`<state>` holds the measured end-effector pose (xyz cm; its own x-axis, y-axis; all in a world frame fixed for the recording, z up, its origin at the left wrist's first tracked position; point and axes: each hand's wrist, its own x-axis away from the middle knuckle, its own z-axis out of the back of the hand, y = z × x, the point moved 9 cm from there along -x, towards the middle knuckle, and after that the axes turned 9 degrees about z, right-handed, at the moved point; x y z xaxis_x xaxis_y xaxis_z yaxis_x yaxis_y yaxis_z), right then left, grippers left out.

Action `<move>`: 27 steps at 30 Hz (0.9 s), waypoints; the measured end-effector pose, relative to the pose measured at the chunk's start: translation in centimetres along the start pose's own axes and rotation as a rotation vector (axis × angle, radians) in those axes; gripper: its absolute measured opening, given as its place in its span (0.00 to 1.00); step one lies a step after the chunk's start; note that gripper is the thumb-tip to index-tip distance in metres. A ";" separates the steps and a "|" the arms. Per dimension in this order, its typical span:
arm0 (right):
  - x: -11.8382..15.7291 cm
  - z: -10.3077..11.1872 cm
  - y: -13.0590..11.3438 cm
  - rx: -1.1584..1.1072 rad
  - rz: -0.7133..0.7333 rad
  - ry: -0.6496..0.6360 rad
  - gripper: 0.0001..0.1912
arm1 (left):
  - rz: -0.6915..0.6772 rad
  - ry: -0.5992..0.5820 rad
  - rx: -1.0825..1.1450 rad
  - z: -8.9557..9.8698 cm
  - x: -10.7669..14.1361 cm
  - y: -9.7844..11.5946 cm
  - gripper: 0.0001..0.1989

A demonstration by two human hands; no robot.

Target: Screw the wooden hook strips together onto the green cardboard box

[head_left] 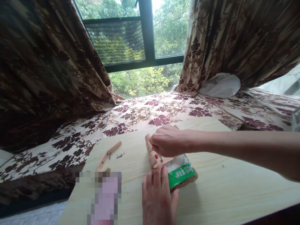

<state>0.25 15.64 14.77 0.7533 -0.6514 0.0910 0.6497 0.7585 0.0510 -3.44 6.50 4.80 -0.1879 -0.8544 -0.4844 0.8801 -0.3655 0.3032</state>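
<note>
My right hand [167,140] is closed in a fist above a light wooden piece [153,160]. A thin metal shaft shows below the fist, its tip by a small dark spot; the rest of what the fist holds is hidden. My left hand [159,195] lies with fingers extended, fingertips pressing the near end of the wooden piece and the edge of a green and white package [181,174]. The package lies under and beside the wooden parts.
Another bent wooden piece [108,156] with holes lies at the left of the table [211,193], near small dark bits. A blurred pink item [105,200] is at the front left. Behind are a floral cloth, a white bag [221,85], curtains and a window.
</note>
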 end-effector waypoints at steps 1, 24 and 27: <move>0.0 0.1 0.1 0.003 -0.019 0.006 0.12 | -0.001 0.002 -0.005 -0.1 0.0 0.0 0.23; 0.8 -0.1 1.5 -0.085 -0.064 0.180 0.13 | -0.070 0.094 -0.080 -0.6 0.3 -0.4 0.24; 1.1 0.5 0.2 -0.110 0.046 0.161 0.10 | -0.045 0.093 -0.069 -0.4 0.3 -0.4 0.25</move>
<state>1.18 15.08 15.38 0.7834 -0.6175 -0.0703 0.6146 0.7866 -0.0591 -3.62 6.56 4.22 -0.1892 -0.7989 -0.5710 0.9004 -0.3732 0.2237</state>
